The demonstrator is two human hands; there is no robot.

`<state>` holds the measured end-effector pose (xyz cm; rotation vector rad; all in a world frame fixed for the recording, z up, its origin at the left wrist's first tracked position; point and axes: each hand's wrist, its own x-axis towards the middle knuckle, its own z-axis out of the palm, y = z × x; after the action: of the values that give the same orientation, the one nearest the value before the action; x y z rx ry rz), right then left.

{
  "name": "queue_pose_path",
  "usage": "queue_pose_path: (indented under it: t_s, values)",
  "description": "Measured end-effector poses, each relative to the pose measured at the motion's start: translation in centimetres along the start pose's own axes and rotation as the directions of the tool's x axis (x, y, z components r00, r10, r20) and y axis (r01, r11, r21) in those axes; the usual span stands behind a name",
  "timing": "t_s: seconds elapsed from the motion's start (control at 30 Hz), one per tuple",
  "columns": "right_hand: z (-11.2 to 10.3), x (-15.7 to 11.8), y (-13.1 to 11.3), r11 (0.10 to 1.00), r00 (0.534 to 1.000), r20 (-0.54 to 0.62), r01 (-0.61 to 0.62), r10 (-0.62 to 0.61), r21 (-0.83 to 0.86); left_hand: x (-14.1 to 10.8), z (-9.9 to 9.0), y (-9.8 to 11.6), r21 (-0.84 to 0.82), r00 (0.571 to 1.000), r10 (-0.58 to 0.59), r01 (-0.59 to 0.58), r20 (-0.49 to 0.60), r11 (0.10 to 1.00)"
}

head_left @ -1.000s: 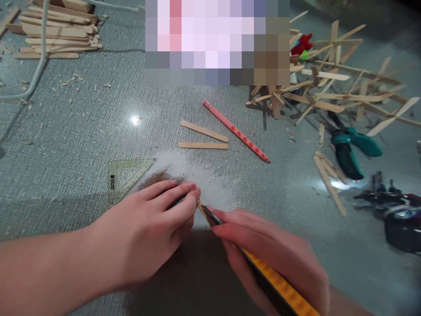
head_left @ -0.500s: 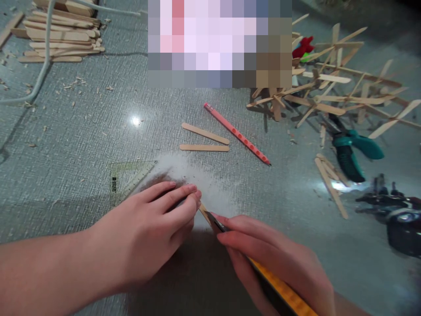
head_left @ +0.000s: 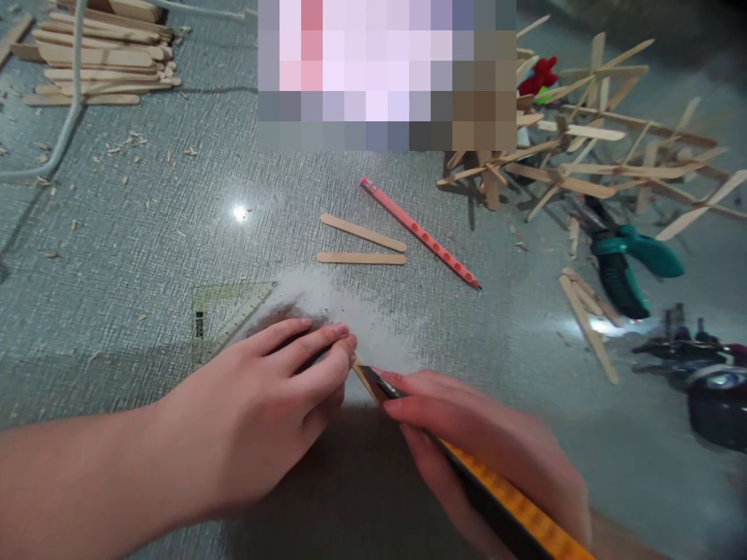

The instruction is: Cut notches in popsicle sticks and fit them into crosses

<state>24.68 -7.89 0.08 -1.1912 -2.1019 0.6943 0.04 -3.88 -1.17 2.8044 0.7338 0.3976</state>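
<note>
My left hand [head_left: 280,397] is closed on a wooden craft stick [head_left: 366,383], and its fingertips press that stick near the table. Only a short length of the stick shows beyond the fingers. A yellow and black utility knife [head_left: 496,490] lies in the grip of my right hand [head_left: 490,443], its blade resting along the stick just right of my left fingertips. Beyond my hands, two loose craft sticks [head_left: 362,258] lie side by side at an angle. Past them is a pink pencil [head_left: 420,232]. A clear set square [head_left: 225,307] lies left of my left hand, partly covered by it.
Stacked craft sticks [head_left: 105,54] and a pale cable [head_left: 67,132] are at the far left. A lattice of joined sticks [head_left: 583,171] spreads at the far right, with teal-handled pliers [head_left: 622,264] before it. A dark object [head_left: 717,404] sits at the right edge. Wood shavings are scattered about.
The knife in my right hand has slid slightly up and left along the stick, its blade now closer to my left fingertips. My left hand has stayed nearly still.
</note>
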Motion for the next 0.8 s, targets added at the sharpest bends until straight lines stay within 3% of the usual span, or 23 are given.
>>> queue_pose_path:
  t_s: [0.8]
  values:
    - [-0.5, 0.2, -0.9, 1.0, 1.0, 0.023, -0.001, 0.002, -0.024, 0.3, -0.3, -0.2, -0.076, 1.0, -0.03, 0.03, -0.006, 0.997]
